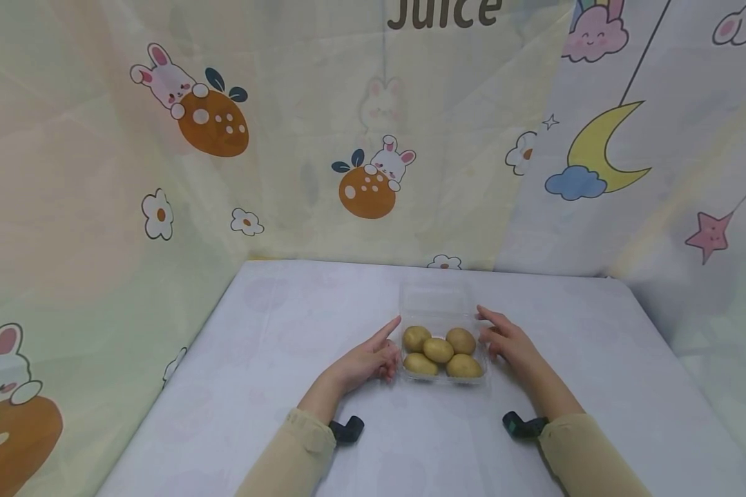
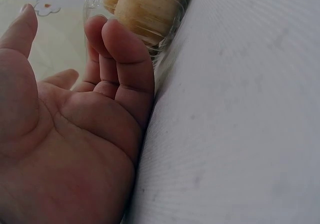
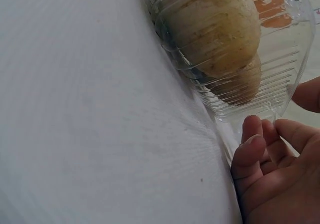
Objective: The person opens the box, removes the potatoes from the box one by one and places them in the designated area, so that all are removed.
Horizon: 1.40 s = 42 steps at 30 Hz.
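A clear plastic clamshell box (image 1: 443, 380) lies on the table with its lid (image 1: 435, 300) folded back on the far side. Several yellowish-brown potatoes (image 1: 438, 351) fill its base. At the box's left side is my left hand (image 1: 367, 362), index finger stretched toward the hinge and the other fingers loosely bent. In the left wrist view those bent fingertips (image 2: 127, 42) lie close against the ribbed wall. My right hand (image 1: 514, 344) is at the right side, its fingers spread. The right wrist view shows its thumb (image 3: 309, 94) at the rim; firm contact is hard to judge.
A white cloth (image 1: 273, 386) covers the table. Behind it hangs a printed curtain (image 1: 298, 138) with rabbits, flowers and a moon. A dark wrist-worn device (image 1: 347, 430) sits on the left wrist, and a similar device (image 1: 523, 426) on the right.
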Motion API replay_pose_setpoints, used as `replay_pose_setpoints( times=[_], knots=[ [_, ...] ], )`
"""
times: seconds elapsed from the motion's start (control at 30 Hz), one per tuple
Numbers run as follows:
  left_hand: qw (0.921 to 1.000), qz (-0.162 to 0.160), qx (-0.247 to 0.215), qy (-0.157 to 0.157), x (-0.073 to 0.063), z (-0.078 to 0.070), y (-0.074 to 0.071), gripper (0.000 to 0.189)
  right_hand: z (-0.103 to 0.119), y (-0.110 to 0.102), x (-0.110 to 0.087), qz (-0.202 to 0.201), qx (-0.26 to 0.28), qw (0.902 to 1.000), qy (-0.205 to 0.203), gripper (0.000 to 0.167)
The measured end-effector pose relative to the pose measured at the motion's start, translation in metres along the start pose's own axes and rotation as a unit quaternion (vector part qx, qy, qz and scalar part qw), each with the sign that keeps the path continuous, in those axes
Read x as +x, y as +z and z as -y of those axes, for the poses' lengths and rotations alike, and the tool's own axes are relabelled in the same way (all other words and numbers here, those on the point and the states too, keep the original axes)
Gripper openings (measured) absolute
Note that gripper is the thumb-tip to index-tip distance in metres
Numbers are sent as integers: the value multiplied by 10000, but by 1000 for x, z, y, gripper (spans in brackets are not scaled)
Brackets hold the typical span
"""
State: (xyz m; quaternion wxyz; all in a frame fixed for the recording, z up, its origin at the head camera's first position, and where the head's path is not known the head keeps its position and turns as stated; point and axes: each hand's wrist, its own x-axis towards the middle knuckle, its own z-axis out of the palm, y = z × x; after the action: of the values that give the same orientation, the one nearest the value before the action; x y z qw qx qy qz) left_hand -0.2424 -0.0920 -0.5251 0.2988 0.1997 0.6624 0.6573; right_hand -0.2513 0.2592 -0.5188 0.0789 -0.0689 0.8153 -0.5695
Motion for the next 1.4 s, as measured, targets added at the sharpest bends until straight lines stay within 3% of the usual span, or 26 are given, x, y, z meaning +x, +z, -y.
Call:
replay_pose_setpoints(
  times=[0.37, 1.0, 1.4],
  knots=[
    [10000, 53, 32, 62, -1, -2, 1, 73, -1, 3, -5, -56, -190, 9996, -186, 58],
    [10000, -67, 21, -4, 1, 3, 0, 70, 2, 7, -9, -205, -117, 9997, 68, 56],
    [9998, -161, -122, 16, 1, 1, -2, 65, 0, 8, -10, -260, -326, 9991, -16, 54]
  ],
)
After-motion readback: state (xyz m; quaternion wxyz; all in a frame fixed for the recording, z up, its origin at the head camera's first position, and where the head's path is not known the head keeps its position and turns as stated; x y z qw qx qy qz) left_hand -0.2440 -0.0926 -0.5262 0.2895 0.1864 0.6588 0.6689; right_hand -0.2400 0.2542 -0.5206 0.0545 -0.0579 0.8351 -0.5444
